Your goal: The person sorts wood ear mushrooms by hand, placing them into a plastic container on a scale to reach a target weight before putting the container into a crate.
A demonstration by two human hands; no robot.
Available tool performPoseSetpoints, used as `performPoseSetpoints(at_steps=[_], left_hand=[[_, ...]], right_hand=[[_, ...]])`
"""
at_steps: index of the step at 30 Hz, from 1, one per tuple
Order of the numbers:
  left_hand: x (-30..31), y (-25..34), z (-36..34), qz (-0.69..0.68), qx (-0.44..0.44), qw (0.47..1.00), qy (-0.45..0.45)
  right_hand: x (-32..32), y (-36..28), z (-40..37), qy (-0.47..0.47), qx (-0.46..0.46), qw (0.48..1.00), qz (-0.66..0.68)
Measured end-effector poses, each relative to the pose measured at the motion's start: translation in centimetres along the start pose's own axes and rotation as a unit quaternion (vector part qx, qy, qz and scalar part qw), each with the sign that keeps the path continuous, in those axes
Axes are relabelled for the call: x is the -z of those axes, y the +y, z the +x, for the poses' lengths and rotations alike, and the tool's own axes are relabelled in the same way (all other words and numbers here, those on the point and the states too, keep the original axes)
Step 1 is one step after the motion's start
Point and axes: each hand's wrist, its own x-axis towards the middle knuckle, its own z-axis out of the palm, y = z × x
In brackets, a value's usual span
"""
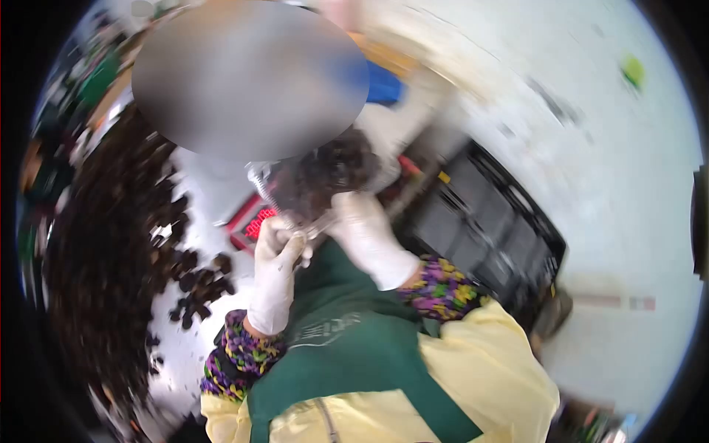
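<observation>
A clear plastic bag filled with dark brown pieces is in front of my body, its near edge between my two hands. My left hand, in a white glove, pinches this edge with thumb and fingers. My right hand, also gloved in white, is closed on the bag's edge at the other side; motion blurs its fingers. Just beyond my left hand is a scale with a red lit display, partly hidden by the bag and hand.
A large heap of dark brown flat pieces covers the left of the white table, with loose ones near my left sleeve. A black plastic crate stands at right. A blurred oval hides the top. Something blue shows beside it.
</observation>
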Motion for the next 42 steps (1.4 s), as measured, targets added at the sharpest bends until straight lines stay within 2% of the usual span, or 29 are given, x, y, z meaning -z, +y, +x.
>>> performPoseSetpoints(at_steps=[1,3,5,6,7,8,10,11,12,13,16,18,19,20,21,22,23,25,26,28,29,30,31,33,35,37,39,41,42], left_hand=[[-1.2,-0.9,-0.7,0.031,0.038,0.999,-0.011],[-2.8,-0.4,-1.3,0.158,0.127,0.974,-0.105],[-3.5,0.3,-2.1,0.251,0.086,0.955,-0.132],[-3.2,0.5,-2.1,0.225,0.076,0.965,-0.112],[-2.7,0.8,-2.1,0.198,0.065,0.974,-0.086],[-1.9,0.9,-2.1,0.199,0.044,0.977,-0.062],[-0.5,1.4,-2.1,0.214,-0.01,0.976,-0.027],[0.4,1.4,-2.0,0.209,-0.019,0.978,-0.018],[0.9,1.3,-2.0,0.207,-0.016,0.978,-0.003],[1.2,1.3,-2.1,0.204,-0.016,0.979,0.013],[1.5,1.5,-2.8,0.198,-0.019,0.98,0.019],[1.8,2.2,-3.3,0.215,-0.02,0.976,0.028],[2.3,2.7,-3.8,0.22,-0.019,0.974,0.046],[2.9,2.8,-4.2,0.205,-0.038,0.976,0.066],[3.8,3.0,-4.8,0.192,-0.05,0.975,0.097],[4.1,3.4,-5.4,0.187,-0.064,0.972,0.124],[5.3,3.7,-6.1,0.181,-0.074,0.971,0.141],[7.3,4.1,-7.6,0.174,-0.091,0.962,0.192],[7.9,4.4,-8.4,0.168,-0.096,0.954,0.227],[9.2,4.7,-9.7,0.185,-0.102,0.928,0.306],[10.9,4.0,-10.3,0.198,-0.112,0.914,0.335],[12.0,3.5,-11.2,0.196,-0.121,0.904,0.359],[12.9,3.3,-12.0,0.201,-0.115,0.891,0.391],[14.3,2.4,-13.6,0.181,-0.112,0.866,0.453],[15.3,1.4,-15.1,0.132,-0.11,0.853,0.492],[16.3,0.1,-16.7,0.144,-0.121,0.829,0.526],[17.4,-1.0,-18.1,0.154,-0.106,0.811,0.555],[18.3,-1.7,-19.0,0.163,-0.093,0.797,0.573],[18.6,-1.8,-19.0,0.187,-0.087,0.782,0.588]], right_hand=[[-1.7,-1.5,-1.8,0.026,-0.007,0.929,0.368],[1.7,-0.5,-2.3,0.101,0.08,0.908,0.399],[8.3,1.9,-3.8,0.218,0.108,0.942,0.231],[12.0,2.6,-5.5,0.297,0.073,0.941,0.144],[15.0,1.2,-8.0,0.317,0.06,0.937,0.135],[19.7,4.9,-9.1,0.397,0.043,0.917,-0.025],[24.8,6.2,-13.1,0.452,-0.022,0.891,-0.033],[26.5,6.2,-14.6,0.465,-0.194,0.863,0.022],[29.3,8.8,-15.5,0.464,-0.278,0.841,0.031],[29.3,9.8,-15.8,0.487,-0.293,0.82,0.073],[28.8,13.4,-14.0,0.445,-0.346,0.823,0.066],[28.9,16.3,-10.8,0.335,-0.241,0.91,0.045],[27.5,15.6,-9.1,0.427,-0.177,0.843,-0.274],[26.8,13.1,-6.5,0.42,-0.132,0.829,-0.346],[27.7,13.1,-3.7,0.42,-0.011,0.83,-0.368],[27.9,10.3,-0.5,0.375,0.062,0.863,-0.333],[27.0,6.7,2.1,0.331,0.151,0.862,-0.355],[22.6,-1.7,7.6,0.274,0.289,0.851,-0.342],[19.3,-6.5,9.8,0.24,0.362,0.814,-0.385],[13.1,-12.4,15.8,0.184,0.368,0.826,-0.385],[11.9,-12.7,21.5,0.106,0.421,0.82,-0.374],[7.3,-15.9,21.7,0.089,0.435,0.786,-0.431],[4.5,-16.3,25.6,0.01,0.464,0.779,-0.422],[0.3,-14.9,35.1,-0.062,0.482,0.698,-0.526],[-4.0,-13.3,39.0,-0.112,0.462,0.692,-0.542],[-6.6,-12.1,42.1,-0.111,0.413,0.602,-0.674],[-8.0,-11.0,44.6,-0.129,0.292,0.611,-0.725],[-7.8,-10.9,47.6,-0.144,0.279,0.566,-0.762],[-8.7,-12.3,46.4,-0.157,0.239,0.58,-0.763]])
